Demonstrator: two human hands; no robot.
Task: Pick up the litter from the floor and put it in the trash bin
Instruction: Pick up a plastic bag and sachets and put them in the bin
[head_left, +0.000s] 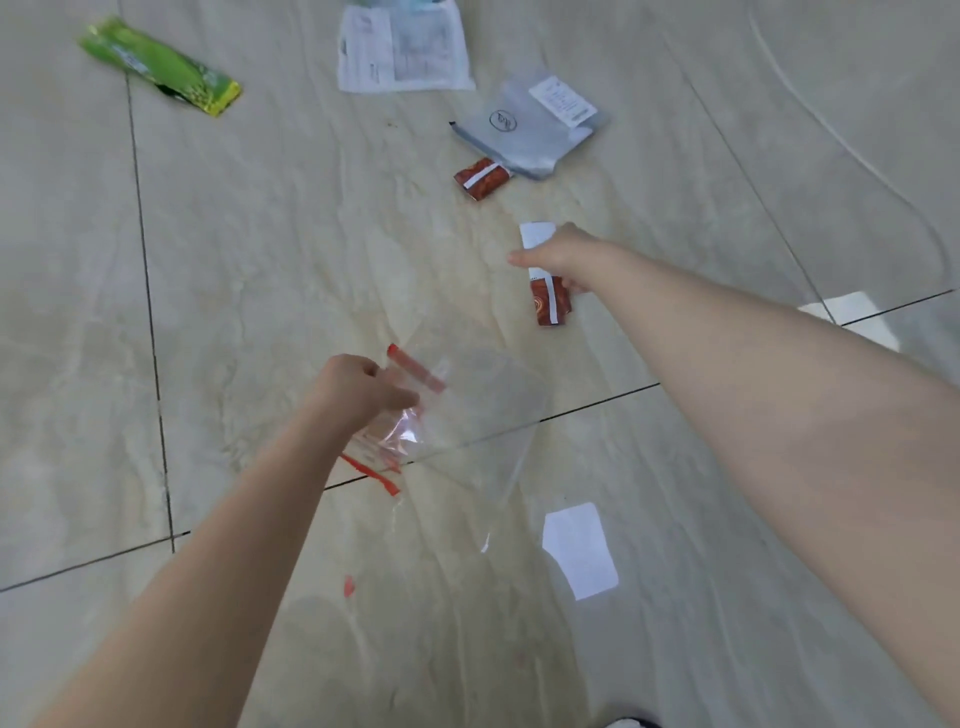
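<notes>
My left hand (358, 387) is closed on clear plastic bags with red seal strips (467, 415), which hang from it above the floor. My right hand (558, 254) grips a red and white wrapper (548, 304); its white end sticks out above the fingers. On the floor lie a second red wrapper (482, 178), a grey mailer bag (530, 130), a white plastic packet (402, 49) and a green wrapper (161, 65). No trash bin is in view.
The floor is glossy beige tile with dark grout lines (150, 312). A small red scrap (349, 585) lies near the bottom. Bright window reflections (581, 551) show on the tiles. A shoe tip (631, 723) pokes in at the bottom edge.
</notes>
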